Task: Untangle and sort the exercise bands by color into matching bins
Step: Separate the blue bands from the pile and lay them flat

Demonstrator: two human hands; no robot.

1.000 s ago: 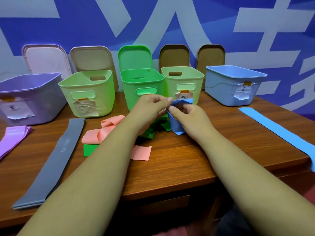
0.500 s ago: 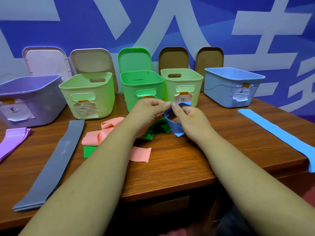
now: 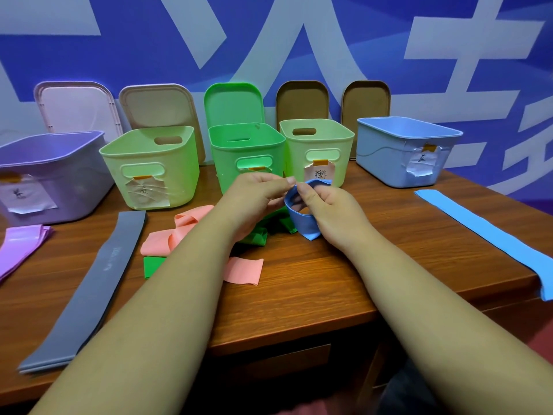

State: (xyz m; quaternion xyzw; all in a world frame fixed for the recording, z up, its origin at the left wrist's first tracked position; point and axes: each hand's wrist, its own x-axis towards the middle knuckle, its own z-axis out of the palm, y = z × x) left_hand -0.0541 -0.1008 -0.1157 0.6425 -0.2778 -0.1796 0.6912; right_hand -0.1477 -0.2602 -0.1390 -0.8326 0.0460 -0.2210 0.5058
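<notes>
Head view: holding a small blue loop [image 3: 302,227] just above the table [image 3: 329,283], near the middle, in front of the green bin [image 3: 248,151] and the right pale bin [image 3: 344,145]. With the left hand [image 3: 254,199], pinching the upper rim of the loop between thumb and forefinger, other fingers curled in. With the right hand [image 3: 332,211], gripping the right side of the loop, thumb pressed on the rim, fingers curled round behind. Under and just left of the hands, lying crumpled, a green band [image 3: 257,238], crossed with a pink band [image 3: 185,232]; cannot tell how tangled, hidden partly by the left forearm. Further left, laid flat, a grey band [image 3: 98,283], and at the left edge a folded purple band [image 3: 21,247]. On the right, well apart, a long blue band [image 3: 484,235], stretched flat, near end hanging over the table edge. At the far side, in a row from left to right: purple bin [image 3: 59,190], left pale bin [image 3: 176,175], green bin, right pale bin, blue bin [image 3: 386,157], all open, paper labels taped on the fronts where visible. Behind the bins, standing upright, five lids [image 3: 77,109].
</notes>
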